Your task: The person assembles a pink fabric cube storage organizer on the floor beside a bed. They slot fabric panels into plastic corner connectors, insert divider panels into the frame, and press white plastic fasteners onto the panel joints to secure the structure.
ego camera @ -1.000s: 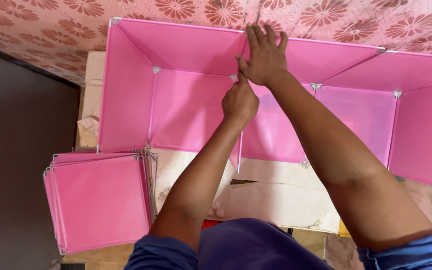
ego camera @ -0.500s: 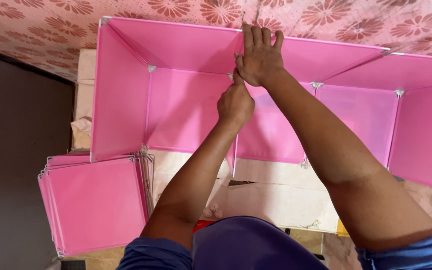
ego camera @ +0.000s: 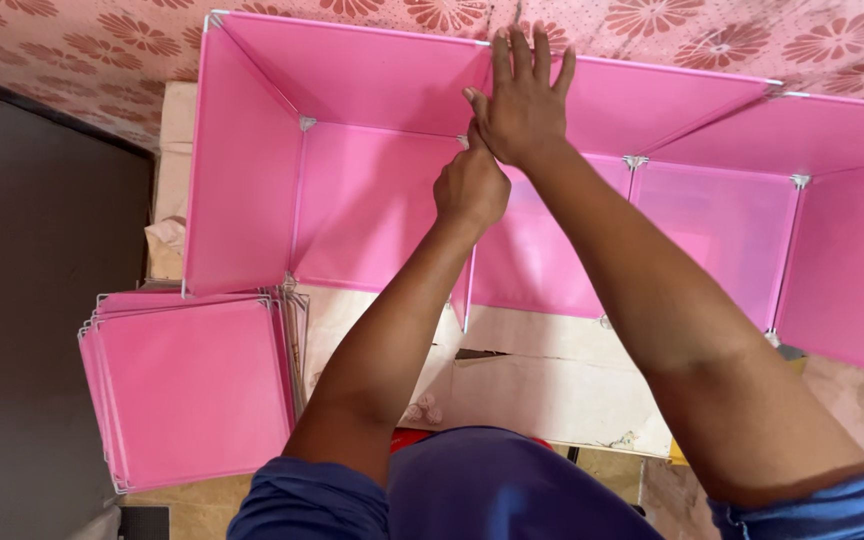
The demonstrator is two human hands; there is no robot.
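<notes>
A pink panel cube shelf (ego camera: 242,170) with thin wire edges and white corner connectors (ego camera: 636,161) lies open toward me. My left hand (ego camera: 470,188) is closed in a fist on the top corner of the upright divider panel (ego camera: 466,300) between two compartments. My right hand (ego camera: 522,98) lies flat just above it, fingers spread, pressing on the shelf's far edge where the panels meet. The connector under the two hands is hidden.
A stack of several loose pink panels (ego camera: 192,390) lies at lower left beside the shelf. Flattened cardboard (ego camera: 552,380) lies under the shelf's near edge. A pink flowered covering (ego camera: 72,50) runs along the top and a dark grey surface (ego camera: 32,300) fills the left side.
Both hands stay at the same corner. My left fist has edged slightly upward against the right hand, and the view has shifted a little.
</notes>
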